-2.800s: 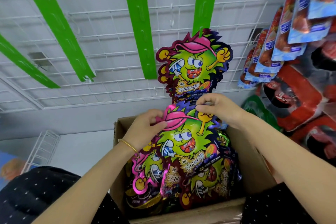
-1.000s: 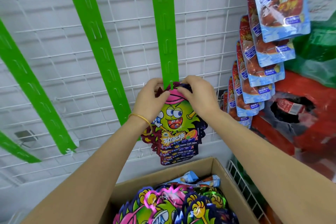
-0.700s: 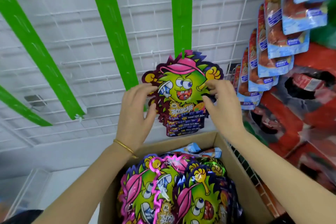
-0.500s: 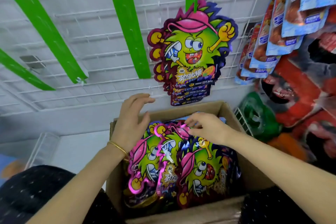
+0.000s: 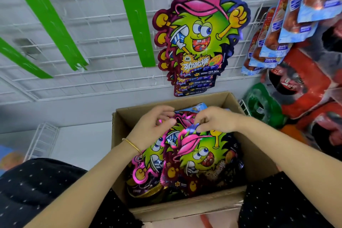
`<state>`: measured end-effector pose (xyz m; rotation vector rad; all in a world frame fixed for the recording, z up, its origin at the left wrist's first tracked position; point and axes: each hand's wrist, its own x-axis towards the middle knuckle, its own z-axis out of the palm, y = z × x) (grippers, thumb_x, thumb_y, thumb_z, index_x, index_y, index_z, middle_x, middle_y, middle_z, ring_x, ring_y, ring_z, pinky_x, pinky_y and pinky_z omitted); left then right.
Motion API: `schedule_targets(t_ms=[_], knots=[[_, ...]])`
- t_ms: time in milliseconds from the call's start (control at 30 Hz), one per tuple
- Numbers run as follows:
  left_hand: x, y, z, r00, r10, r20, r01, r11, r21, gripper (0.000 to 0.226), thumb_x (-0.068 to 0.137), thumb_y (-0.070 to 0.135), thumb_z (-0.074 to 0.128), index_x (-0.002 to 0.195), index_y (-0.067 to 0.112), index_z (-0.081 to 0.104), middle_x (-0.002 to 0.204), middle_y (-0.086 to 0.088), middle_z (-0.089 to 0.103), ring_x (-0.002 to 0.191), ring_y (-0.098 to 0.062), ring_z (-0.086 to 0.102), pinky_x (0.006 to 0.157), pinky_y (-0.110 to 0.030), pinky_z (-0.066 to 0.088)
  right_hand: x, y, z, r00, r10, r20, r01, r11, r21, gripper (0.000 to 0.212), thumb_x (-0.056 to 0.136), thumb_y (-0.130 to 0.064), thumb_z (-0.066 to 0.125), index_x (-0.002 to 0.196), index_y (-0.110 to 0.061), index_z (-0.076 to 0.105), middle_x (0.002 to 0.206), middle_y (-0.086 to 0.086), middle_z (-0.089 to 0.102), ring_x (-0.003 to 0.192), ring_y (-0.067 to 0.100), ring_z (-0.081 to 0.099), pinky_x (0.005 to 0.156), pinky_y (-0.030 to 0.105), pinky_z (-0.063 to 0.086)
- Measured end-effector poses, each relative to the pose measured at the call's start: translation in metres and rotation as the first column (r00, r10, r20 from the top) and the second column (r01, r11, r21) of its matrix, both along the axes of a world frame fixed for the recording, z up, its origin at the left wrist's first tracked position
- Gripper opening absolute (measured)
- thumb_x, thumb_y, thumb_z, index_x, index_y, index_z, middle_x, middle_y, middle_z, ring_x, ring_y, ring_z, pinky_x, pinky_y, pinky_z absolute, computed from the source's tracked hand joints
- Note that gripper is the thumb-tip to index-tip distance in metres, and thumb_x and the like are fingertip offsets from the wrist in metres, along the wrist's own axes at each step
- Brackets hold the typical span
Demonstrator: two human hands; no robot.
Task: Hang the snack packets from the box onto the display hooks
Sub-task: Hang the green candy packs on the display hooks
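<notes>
Here, the white wire grid [image 5: 88, 24] fills the wall above and beyond the fingers, crossed by 4 green strips [image 5: 137, 24]. Below it, the open cardboard box [image 5: 259, 157] surrounds both hands, with its back wall just beyond the fingertips. The hung stack [image 5: 199, 42] of green-monster snack packets dangles from the rightmost strip, well above the fingers and over the box's back wall. Blue-and-red packets [image 5: 288, 24] hang up and to the right of the right hand. Inside the box, more monster packets [image 5: 148, 163] stand packed together. The top packet [image 5: 201, 155] has its upper edge right at the fingers, and its body stretches back from them toward the person.

1.0 s ago both hands were up at the strip, fixing a packet there. 0.5 s ago the left hand hovered with straight fingers over the box's back rim. Now both hands are down inside the box and the stack hangs untouched.

The right hand [image 5: 216, 119] pinches the purple upper edge of the top packet between thumb and forefinger, with the other fingers curled. The left hand [image 5: 151, 126] has its fingers [image 5: 162, 111] curled close, and its thumb touches the pink foil edge of one of the monster packets. I cannot tell whether it truly grips. A thin gold bracelet [image 5: 132, 145] circles the left wrist.
</notes>
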<state>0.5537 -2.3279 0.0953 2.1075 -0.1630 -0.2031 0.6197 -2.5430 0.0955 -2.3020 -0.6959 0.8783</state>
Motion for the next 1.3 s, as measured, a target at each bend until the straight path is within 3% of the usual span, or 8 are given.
schedule_targets(t_ms=[100, 167, 267, 533, 667, 900, 1133, 1300], knots=[[-0.003, -0.011, -0.001, 0.994, -0.065, -0.083, 0.065, 0.998, -0.003, 0.033, 0.082, 0.021, 0.066, 0.113, 0.022, 0.054, 0.096, 0.011, 0.062, 0.086, 0.008, 0.057, 0.080, -0.004, 0.042, 0.002, -0.009, 0.021, 0.993, -0.116, -0.019, 0.118, 0.984, 0.136, 0.015, 0.087, -0.014, 0.063, 0.094, -0.001, 0.064, 0.078, 0.003, 0.057, 0.070, 0.011, 0.049, 0.066, 0.028, 0.039], [-0.001, -0.016, 0.002, 0.998, -0.064, -0.001, 0.064, 0.994, 0.088, 0.009, 0.083, 0.018, 0.065, 0.089, 0.020, 0.059, 0.079, 0.006, 0.059, 0.073, 0.002, 0.053, 0.070, -0.008, 0.040, -0.001, -0.011, 0.032, 0.985, -0.169, -0.034, 0.173, 0.961, 0.218, 0.011, 0.086, -0.012, 0.063, 0.093, -0.004, 0.064, 0.084, 0.006, 0.057, 0.075, 0.013, 0.050, 0.070, 0.027, 0.040], [0.009, -0.022, 0.014, 0.996, -0.065, 0.068, 0.056, 0.991, 0.125, 0.030, 0.084, 0.015, 0.062, 0.062, 0.014, 0.042, 0.059, 0.005, 0.034, 0.056, -0.005, 0.033, 0.055, -0.016, 0.028, -0.003, -0.012, 0.047, 0.973, -0.218, -0.074, 0.230, 0.913, 0.336, 0.015, 0.084, -0.005, 0.064, 0.094, -0.014, 0.059, 0.089, 0.006, 0.058, 0.072, 0.004, 0.055, 0.067, 0.012, 0.043], [0.053, -0.040, 0.098, 0.974, -0.208, 0.084, 0.201, 0.976, 0.089, 0.010, 0.088, 0.016, 0.056, 0.078, 0.019, 0.057, 0.068, 0.005, 0.053, 0.058, 0.006, 0.050, 0.058, -0.006, 0.038, 0.004, -0.021, 0.092, 0.914, -0.327, 0.238, 0.224, 0.899, 0.375, 0.019, 0.083, -0.016, 0.068, 0.066, -0.015, 0.058, 0.058, -0.007, 0.044, 0.048, -0.003, 0.043, 0.049, 0.012, 0.031], [0.101, -0.047, 0.164, 0.942, 0.094, 0.322, -0.054, 0.990, -0.131, 0.017, 0.091, 0.017, 0.051, 0.107, 0.012, 0.056, 0.103, -0.011, 0.062, 0.090, -0.013, 0.059, 0.081, -0.031, 0.054, 0.026, -0.035, 0.127, 0.869, -0.373, 0.326, 0.223, 0.882, 0.415, 0.019, 0.084, -0.018, 0.066, 0.073, -0.002, 0.063, 0.063, -0.001, 0.047, 0.052, 0.002, 0.040, 0.052, 0.016, 0.029], [0.163, -0.071, 0.224, 0.786, 0.337, 0.519, -0.232, 0.938, -0.258, 0.025, 0.089, 0.014, 0.055, 0.111, 0.004, 0.051, 0.084, -0.001, 0.055, 0.082, -0.016, 0.054, 0.084, -0.034, 0.048, 0.059, -0.033, 0.197, 0.785, -0.449, 0.427, 0.180, 0.824, 0.536, 0.010, 0.085, -0.009, 0.064, 0.075, -0.012, 0.064, 0.055, -0.004, 0.045, 0.042, -0.001, 0.039, 0.043, 0.010, 0.029], [0.175, -0.071, 0.240, 0.813, 0.260, 0.522, -0.210, 0.966, -0.154, 0.028, 0.089, 0.023, 0.056, 0.063, 0.018, 0.047, 0.056, -0.001, 0.047, 0.039, 0.000, 0.046, 0.057, -0.023, 0.043, 0.096, -0.018, 0.213, 0.470, -0.566, 0.678, 0.263, 0.823, 0.504, 0.017, 0.083, -0.033, 0.065, 0.076, -0.017, 0.064, 0.068, 0.000, 0.061, 0.070, 0.020, 0.058, 0.064, 0.034, 0.044], [0.169, -0.070, 0.247, 0.796, 0.262, 0.545, -0.242, 0.964, -0.109, 0.036, 0.092, 0.031, 0.051, 0.060, 0.014, 0.048, 0.058, -0.002, 0.041, 0.054, -0.012, 0.037, 0.049, -0.015, 0.030, 0.101, -0.003, 0.221, 0.266, -0.590, 0.763, 0.320, 0.800, 0.507, 0.022, 0.087, -0.042, 0.056, 0.093, -0.022, 0.064, 0.088, 0.002, 0.069, 0.089, 0.027, 0.061, 0.068, 0.035, 0.043]])
